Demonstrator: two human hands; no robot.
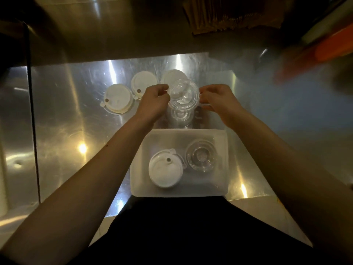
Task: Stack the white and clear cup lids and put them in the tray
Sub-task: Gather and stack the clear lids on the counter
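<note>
Both hands hold a clear domed lid (183,96) above the steel counter, my left hand (155,104) pinching its left rim and my right hand (216,100) its right rim. Just below it another clear lid (180,116) rests on the counter. Three white lids lie behind: one at the left (118,98), one in the middle (143,82), one partly hidden behind the held lid (172,77). The translucent white tray (219,190) in front of me contains a white lid stack (165,172) and a clear lid stack (200,155).
The steel counter (76,121) spreads left and right of the tray. A blurred orange object (315,56) sits at the far right, and brown paper items (229,16) lie at the back. A dark cable (30,92) runs down the left side.
</note>
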